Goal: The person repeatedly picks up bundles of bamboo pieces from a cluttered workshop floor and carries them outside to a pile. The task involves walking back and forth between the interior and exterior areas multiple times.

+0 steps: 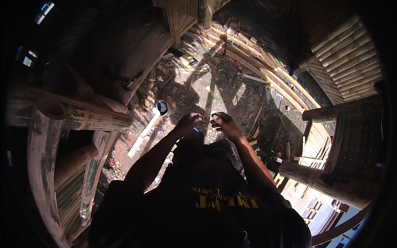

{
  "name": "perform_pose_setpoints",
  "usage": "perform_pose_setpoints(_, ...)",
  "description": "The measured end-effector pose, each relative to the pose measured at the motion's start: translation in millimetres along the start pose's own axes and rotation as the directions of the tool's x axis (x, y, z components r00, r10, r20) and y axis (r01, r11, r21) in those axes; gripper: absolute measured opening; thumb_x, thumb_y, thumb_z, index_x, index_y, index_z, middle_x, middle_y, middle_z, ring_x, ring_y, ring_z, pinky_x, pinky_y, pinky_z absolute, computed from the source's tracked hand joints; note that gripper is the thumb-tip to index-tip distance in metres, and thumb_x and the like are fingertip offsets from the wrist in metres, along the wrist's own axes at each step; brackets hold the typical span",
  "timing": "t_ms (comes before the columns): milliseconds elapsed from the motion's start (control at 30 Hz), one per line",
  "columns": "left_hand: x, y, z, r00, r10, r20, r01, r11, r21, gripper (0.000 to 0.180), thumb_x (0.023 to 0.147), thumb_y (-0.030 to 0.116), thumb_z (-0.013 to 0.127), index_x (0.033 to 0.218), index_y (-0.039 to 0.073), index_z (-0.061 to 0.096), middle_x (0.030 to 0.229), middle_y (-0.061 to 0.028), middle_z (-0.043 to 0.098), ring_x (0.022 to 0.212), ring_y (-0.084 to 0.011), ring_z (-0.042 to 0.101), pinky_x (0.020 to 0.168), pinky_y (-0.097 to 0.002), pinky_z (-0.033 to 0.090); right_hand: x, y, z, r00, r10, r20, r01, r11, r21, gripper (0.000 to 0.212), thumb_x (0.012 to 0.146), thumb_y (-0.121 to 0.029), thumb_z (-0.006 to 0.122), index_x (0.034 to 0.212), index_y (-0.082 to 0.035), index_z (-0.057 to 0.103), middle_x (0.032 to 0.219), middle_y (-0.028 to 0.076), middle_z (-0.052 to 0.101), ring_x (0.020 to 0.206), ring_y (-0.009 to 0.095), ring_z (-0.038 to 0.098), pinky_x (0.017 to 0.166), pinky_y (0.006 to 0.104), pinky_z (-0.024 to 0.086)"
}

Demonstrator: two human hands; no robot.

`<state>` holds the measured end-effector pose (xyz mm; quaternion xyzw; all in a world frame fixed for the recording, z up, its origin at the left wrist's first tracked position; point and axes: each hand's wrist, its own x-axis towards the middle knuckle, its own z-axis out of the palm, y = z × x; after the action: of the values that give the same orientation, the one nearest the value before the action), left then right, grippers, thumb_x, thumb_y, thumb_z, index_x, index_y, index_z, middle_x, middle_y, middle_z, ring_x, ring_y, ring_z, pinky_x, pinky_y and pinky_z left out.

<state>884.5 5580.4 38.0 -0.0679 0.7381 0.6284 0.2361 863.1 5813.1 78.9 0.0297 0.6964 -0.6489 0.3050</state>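
My left hand [189, 122] and my right hand [223, 122] are held in front of my body, a short gap apart. The left fingers are curled together, in a pinch or loose fist. On the right, thumb and fingers also close toward each other, near a small dark spot. What either hand holds, if anything, is too small and shaded to name. A small blue object [195, 129] shows just below the left hand, beside my dark clothing. Beyond the hands lies sunlit ground strewn with wood scraps.
A pale bucket [156, 110] with dark contents stands left of my hands, beside a pale wooden plank [142, 136]. A yellow and black object [192, 61] lies farther off. Long timber strips [256, 68] curve along the far right. Thick bamboo poles [41, 161] frame the left side.
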Motion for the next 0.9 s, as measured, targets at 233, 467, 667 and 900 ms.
perform_pose_setpoints(233, 157.1, 6.7, -43.3, 0.980, -0.101, -0.172, 0.074, 0.985, -0.154, 0.042, 0.092, 0.032, 0.062, 0.123, 0.003, 0.059, 0.111, -0.0151, 0.067, 0.104, -0.0245, 0.064, 0.091, -0.0361, 0.049, 204.0, -46.9, -67.3, 0.951, 0.257, 0.174, -0.261, 0.965, 0.001, 0.033, 0.093, -0.032, 0.063, 0.115, -0.008, 0.059, 0.097, 0.005, 0.067, 0.087, 0.017, 0.065, 0.077, 0.0341, 0.050)
perform_pose_setpoints(467, 303.1, -109.5, -94.6, 0.741, -0.410, -0.532, 0.169, 0.881, -0.443, 0.041, 0.092, 0.031, 0.063, 0.124, 0.005, 0.059, 0.115, -0.0176, 0.066, 0.108, -0.0265, 0.063, 0.091, -0.0362, 0.048, 472.8, 50.3, -119.9, 0.779, 0.499, 0.381, -0.254, 0.806, -0.536, 0.030, 0.095, -0.029, 0.059, 0.110, -0.003, 0.061, 0.085, 0.006, 0.067, 0.071, 0.013, 0.065, 0.057, 0.0279, 0.048)
perform_pose_setpoints(667, 419.2, -255.5, -127.2, 0.584, -0.547, -0.600, 0.031, 0.754, -0.656, 0.038, 0.093, 0.029, 0.062, 0.122, 0.005, 0.060, 0.090, -0.0081, 0.067, 0.083, -0.0128, 0.061, 0.071, -0.0282, 0.048, 705.1, 161.7, -96.4, 0.733, 0.352, 0.582, 0.264, 0.641, -0.721, 0.031, 0.094, -0.029, 0.058, 0.099, 0.001, 0.064, 0.084, 0.013, 0.065, 0.075, 0.025, 0.063, 0.066, 0.0366, 0.049)
perform_pose_setpoints(900, 562.1, -454.9, -227.5, 0.645, -0.207, -0.736, -0.048, 0.950, -0.310, 0.030, 0.094, 0.018, 0.062, 0.114, -0.004, 0.060, 0.103, -0.0104, 0.066, 0.090, -0.0199, 0.064, 0.076, -0.0307, 0.051, 914.1, 303.1, -4.8, 0.726, 0.272, 0.632, 0.528, 0.367, -0.766, 0.037, 0.090, -0.036, 0.057, 0.100, -0.002, 0.068, 0.100, 0.022, 0.067, 0.096, 0.039, 0.064, 0.085, 0.0465, 0.051)
